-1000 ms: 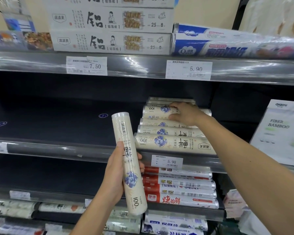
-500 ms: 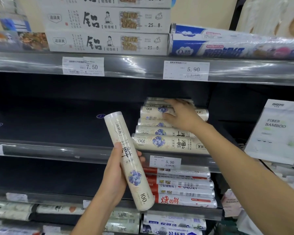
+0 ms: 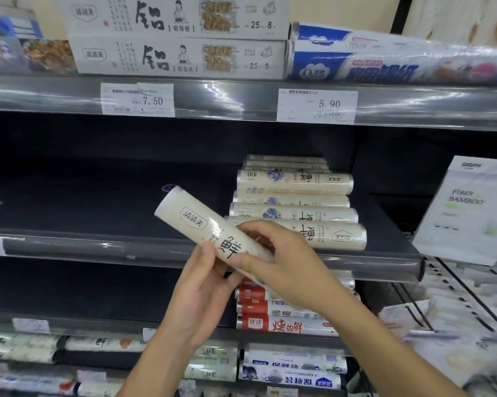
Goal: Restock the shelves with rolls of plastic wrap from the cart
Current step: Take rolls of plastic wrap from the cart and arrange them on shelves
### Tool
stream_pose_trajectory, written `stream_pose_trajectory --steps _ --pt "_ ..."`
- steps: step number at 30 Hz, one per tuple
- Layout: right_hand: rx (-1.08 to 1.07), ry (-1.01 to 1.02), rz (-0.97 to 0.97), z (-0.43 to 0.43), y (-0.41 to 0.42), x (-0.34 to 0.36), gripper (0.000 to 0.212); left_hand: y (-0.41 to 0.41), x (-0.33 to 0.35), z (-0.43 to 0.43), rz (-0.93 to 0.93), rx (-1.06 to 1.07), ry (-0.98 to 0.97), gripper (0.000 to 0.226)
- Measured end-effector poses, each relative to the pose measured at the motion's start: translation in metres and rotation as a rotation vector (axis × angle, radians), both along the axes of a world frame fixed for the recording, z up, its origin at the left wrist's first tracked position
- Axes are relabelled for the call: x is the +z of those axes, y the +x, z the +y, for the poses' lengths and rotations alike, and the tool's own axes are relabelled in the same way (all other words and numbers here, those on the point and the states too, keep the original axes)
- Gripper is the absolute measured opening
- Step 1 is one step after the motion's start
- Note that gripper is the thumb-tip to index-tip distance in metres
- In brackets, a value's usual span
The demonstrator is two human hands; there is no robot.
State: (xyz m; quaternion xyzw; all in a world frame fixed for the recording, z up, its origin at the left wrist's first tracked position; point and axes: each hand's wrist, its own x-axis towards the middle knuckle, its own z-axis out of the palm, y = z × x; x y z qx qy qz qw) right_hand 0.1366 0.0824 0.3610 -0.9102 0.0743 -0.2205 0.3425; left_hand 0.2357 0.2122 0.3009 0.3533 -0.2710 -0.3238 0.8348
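Holding: both hands grip one roll of plastic wrap in the air, in front of the edge of the middle shelf.
Roll position: it is tilted, its capped end up and to the left and its lower end hidden behind the right hand. It crosses in front of the left end of the nearest shelved roll; whether they touch cannot be told.
Left hand: comes up from below, with the thumb pressed on the printed face. The rest of its grip is hidden behind the roll.
Right hand: fingers curled over the top of the roll, thumb underneath, closed round it.
Stack of matching rolls: they lie sideways on the right part of the middle shelf, row behind row.
Top shelf: white boxes, blue rolls to the right, and price tags reading 7.50 and 5.90.
Lower shelf: red rolls lie under the stack.
Far right: a white packet marked FIBER BAMBOO.
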Motion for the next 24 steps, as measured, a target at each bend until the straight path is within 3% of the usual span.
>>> stream_pose_trajectory --steps 4,10,14,18,24 --pt "-0.037 -0.071 0.004 -0.006 -0.006 0.011 0.045 0.0 0.008 0.001 -0.187 0.074 0.099 0.053" --pt "-0.123 -0.246 0.012 -0.033 -0.01 0.051 0.05 0.028 0.015 0.007 -0.921 0.536 0.508 0.034" --pt "-0.225 -0.358 0.052 -0.064 0.005 0.063 0.05 0.065 -0.005 0.001 -1.414 0.723 0.879 0.074" --pt "-0.274 -0.378 0.107 -0.093 0.023 0.062 0.052 0.081 -0.025 -0.004 -1.634 0.716 1.063 0.091" --pt "-0.297 -0.385 0.165 -0.117 0.04 0.055 0.056 0.082 -0.025 -0.004 -1.632 0.769 1.062 0.091"
